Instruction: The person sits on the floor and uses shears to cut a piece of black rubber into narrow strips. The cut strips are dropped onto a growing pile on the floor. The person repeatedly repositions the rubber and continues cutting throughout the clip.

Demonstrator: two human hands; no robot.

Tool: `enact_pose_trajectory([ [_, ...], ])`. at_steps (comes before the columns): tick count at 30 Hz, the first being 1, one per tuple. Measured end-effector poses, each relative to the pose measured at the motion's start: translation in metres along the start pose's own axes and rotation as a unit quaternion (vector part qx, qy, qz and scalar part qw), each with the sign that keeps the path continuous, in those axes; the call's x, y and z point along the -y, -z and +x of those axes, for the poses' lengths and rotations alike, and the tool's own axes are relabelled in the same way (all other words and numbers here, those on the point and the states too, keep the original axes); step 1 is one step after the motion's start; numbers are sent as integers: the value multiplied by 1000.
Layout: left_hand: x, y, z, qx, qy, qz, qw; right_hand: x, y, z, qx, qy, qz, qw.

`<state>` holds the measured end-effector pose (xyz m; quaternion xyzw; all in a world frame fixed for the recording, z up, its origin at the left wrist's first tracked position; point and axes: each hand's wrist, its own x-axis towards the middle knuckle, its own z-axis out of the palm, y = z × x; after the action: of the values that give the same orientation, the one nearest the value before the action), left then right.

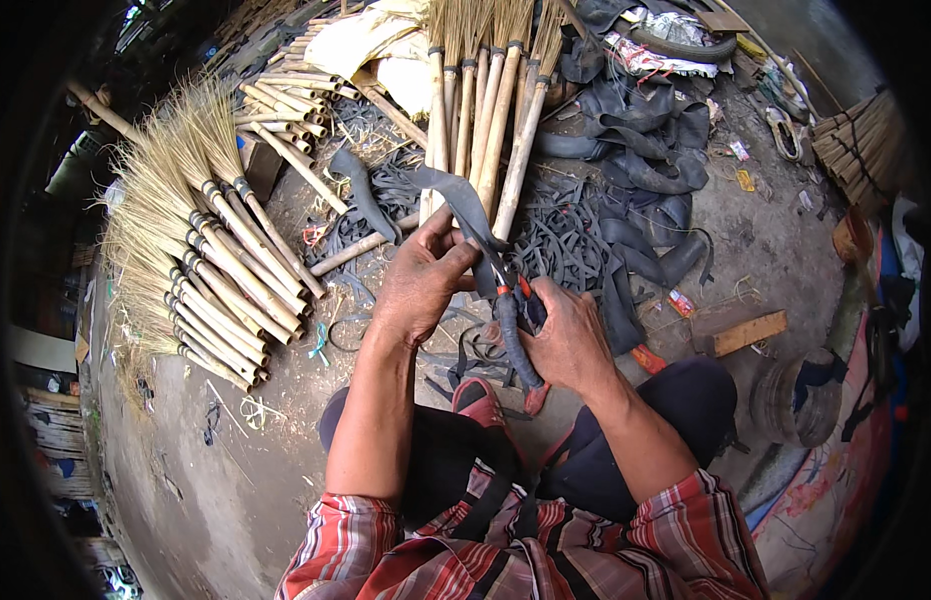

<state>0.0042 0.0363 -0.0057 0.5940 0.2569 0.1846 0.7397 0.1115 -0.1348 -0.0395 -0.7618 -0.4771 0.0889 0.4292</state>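
My left hand [416, 285] is closed on a strip of black rubber [456, 192], which looks like cut inner tube; its curved end sticks up past my fingers. In my right hand [574, 340] is a pair of scissors [512, 335] with dark wrapped handles and touches of orange-red near the pivot. The scissor blades point up and left, against the rubber at my left fingers; exactly how far they are parted is hard to see. Beyond my hands lies a heap of thin rubber strips [566, 240], and another curved rubber piece [362, 190] lies left of it.
Straw brooms with bamboo handles [248, 270] lie fanned at the left; more brooms [501, 120] lie straight ahead. Bare bamboo handles [286, 110] are piled behind. Large rubber sheets [656, 150] spread at the far right. A wood block [751, 333] and a round container [801, 405] are nearer.
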Motion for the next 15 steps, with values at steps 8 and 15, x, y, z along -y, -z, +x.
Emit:
enact_pose_trajectory([
  [8,2,-3,2,-6,8,5,1000,4,11,0,81,-119,22,989],
  [15,-3,-1,-1,-28,-1,-45,999,2,1,1,29,-40,14,999],
])
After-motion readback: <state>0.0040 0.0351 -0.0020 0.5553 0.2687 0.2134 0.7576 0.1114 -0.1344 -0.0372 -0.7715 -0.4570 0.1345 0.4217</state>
